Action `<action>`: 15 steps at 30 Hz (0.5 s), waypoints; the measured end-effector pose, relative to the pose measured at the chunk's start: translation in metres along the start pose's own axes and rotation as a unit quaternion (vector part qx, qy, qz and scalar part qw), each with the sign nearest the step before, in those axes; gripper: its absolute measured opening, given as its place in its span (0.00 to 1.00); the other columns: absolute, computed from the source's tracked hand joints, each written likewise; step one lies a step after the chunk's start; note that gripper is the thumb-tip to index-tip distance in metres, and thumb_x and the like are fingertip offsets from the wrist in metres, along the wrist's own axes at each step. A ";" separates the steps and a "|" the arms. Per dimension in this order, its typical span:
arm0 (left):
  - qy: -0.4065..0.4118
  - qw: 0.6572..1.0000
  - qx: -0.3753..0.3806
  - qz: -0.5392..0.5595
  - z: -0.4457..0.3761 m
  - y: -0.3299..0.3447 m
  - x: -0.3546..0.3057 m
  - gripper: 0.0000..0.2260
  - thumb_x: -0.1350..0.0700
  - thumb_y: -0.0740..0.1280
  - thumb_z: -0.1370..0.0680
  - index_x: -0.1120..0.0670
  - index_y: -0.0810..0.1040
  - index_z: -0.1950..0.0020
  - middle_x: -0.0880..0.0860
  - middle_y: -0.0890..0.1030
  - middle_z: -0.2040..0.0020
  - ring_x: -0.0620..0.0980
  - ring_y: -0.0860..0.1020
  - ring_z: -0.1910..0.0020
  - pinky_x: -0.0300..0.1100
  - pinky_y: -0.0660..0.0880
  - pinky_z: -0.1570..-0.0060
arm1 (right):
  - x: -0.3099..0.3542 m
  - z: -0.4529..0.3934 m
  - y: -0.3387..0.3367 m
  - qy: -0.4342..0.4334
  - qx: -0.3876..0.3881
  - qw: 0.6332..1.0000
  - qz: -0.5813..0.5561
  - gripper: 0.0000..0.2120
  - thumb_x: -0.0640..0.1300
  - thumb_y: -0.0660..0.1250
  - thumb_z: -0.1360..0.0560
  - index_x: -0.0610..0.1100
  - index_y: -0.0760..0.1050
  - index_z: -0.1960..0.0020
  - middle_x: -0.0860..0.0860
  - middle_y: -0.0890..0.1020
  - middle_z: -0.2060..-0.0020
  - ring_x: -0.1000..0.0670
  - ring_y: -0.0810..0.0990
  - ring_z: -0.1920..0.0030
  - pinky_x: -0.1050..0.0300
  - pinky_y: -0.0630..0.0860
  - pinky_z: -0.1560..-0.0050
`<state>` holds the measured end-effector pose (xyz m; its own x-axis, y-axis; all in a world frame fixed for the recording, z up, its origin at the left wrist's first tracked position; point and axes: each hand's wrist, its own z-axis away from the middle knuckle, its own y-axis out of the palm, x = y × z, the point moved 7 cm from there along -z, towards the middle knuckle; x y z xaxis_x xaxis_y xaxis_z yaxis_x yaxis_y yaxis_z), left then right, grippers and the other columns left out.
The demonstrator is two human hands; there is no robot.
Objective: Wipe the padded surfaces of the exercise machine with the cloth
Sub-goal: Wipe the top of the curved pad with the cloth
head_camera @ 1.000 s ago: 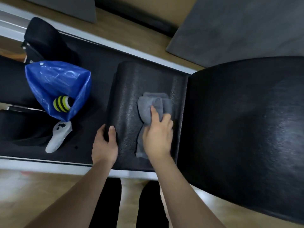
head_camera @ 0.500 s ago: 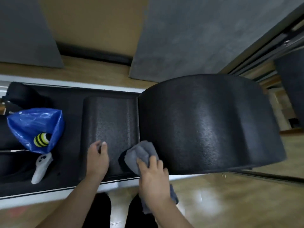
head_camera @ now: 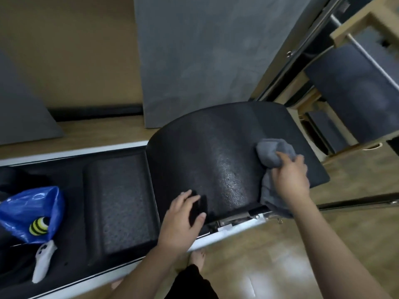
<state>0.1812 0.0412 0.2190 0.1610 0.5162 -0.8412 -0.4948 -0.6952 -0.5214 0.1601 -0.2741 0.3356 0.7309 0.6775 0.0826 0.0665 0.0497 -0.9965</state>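
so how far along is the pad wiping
Done: cannot tell; the low flat black pad shows no wipe marks. In hand: the right hand presses the grey cloth on the right side of the big curved black pad, the left hand bracing its near edge. Left: that pad's remaining surface.
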 end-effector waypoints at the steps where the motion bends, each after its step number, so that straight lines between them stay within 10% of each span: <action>1: 0.029 0.999 0.012 -0.031 -0.004 0.007 -0.019 0.25 0.39 0.61 0.23 0.44 0.70 0.27 0.42 0.63 0.24 0.42 0.58 0.24 0.45 0.61 0.27 | -0.023 -0.014 -0.002 0.047 0.006 0.998 -0.029 0.22 0.45 0.60 0.23 0.52 0.68 0.29 0.42 0.65 0.37 0.35 0.68 0.40 0.36 0.72 0.44; 4: 0.055 0.993 0.038 -0.101 -0.014 0.033 -0.058 0.28 0.36 0.58 0.23 0.43 0.66 0.25 0.42 0.59 0.22 0.42 0.51 0.21 0.48 0.60 0.27 | -0.041 -0.033 -0.001 0.103 0.008 0.994 -0.048 0.21 0.45 0.60 0.22 0.51 0.69 0.29 0.42 0.64 0.34 0.35 0.67 0.38 0.37 0.71 0.42; 11: 0.059 0.989 -0.070 -0.114 -0.038 0.057 -0.109 0.22 0.44 0.60 0.25 0.53 0.73 0.34 0.51 0.72 0.30 0.54 0.68 0.28 0.53 0.70 0.34 | 0.043 0.069 0.019 -0.214 -0.017 0.976 0.027 0.25 0.48 0.72 0.35 0.53 0.77 0.38 0.45 0.74 0.48 0.40 0.74 0.53 0.47 0.73 0.62; 15: 0.052 0.982 -0.086 -0.159 -0.045 0.066 -0.119 0.18 0.44 0.60 0.26 0.51 0.72 0.39 0.49 0.75 0.38 0.54 0.73 0.35 0.52 0.73 0.41 | 0.006 0.055 0.009 -0.217 -0.005 0.975 -0.039 0.26 0.49 0.71 0.32 0.55 0.74 0.34 0.45 0.72 0.46 0.40 0.73 0.51 0.45 0.75 0.59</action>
<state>0.1678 -0.0888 0.2777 0.3752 0.6734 -0.6370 -0.2556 -0.5854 -0.7694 0.1278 -0.2290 0.3265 0.3662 0.9193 0.1440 0.1188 0.1073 -0.9871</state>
